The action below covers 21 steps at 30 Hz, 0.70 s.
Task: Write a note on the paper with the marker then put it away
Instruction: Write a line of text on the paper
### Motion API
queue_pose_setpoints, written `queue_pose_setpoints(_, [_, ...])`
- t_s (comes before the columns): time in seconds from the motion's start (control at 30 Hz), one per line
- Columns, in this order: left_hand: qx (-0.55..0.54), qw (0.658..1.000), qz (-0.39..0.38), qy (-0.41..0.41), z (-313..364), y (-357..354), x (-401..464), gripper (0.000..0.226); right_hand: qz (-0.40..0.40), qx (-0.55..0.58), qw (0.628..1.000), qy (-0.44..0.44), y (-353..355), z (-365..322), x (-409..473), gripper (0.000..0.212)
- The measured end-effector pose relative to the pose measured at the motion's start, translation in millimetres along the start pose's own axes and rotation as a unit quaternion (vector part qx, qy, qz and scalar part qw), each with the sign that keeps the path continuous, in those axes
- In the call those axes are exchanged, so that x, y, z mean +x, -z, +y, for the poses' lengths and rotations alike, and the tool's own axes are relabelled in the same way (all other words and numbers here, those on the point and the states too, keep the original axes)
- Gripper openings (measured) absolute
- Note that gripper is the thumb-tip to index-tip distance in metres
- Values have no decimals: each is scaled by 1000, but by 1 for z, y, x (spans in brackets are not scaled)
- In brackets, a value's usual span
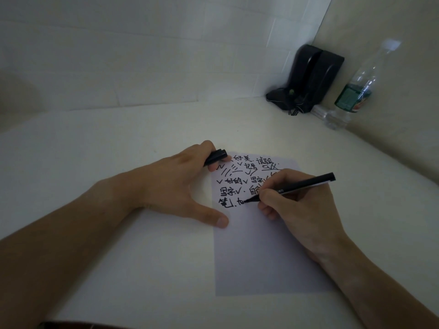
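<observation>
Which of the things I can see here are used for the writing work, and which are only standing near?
In use: paper; marker in right hand; marker cap in left hand.

Only nearby: clear plastic water bottle; black device in the corner.

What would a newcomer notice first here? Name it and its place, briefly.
First the right hand at centre, pressing the black marker tip to the paper, whose upper part is filled with handwriting. Next the left hand, steadying the sheet's left edge while holding the marker cap. Far right, a clear bottle stands beside a black device.
</observation>
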<state>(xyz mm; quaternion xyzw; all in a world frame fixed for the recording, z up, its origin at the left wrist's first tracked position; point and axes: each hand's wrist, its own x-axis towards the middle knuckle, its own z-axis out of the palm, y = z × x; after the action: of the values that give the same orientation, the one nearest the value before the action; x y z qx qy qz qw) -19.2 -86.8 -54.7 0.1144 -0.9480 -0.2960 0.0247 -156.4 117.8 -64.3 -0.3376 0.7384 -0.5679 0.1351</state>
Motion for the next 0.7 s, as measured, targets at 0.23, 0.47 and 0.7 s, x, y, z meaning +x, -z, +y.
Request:
queue_pose_setpoints(0.23, [5, 1000, 2, -1, -1, 0, 0, 107, 13, -2, 1000, -8, -1, 0, 2, 23])
queue_pose_setpoints(0.47, [-4, 1000, 6, -3, -1, -1, 0, 111, 28, -7, 999, -16, 1, -1, 1, 20])
queue_pose_setpoints(0.7, [2, 1000, 2, 1, -1, 0, 0, 105, 18, -6, 1000, -15, 4, 1, 1, 6])
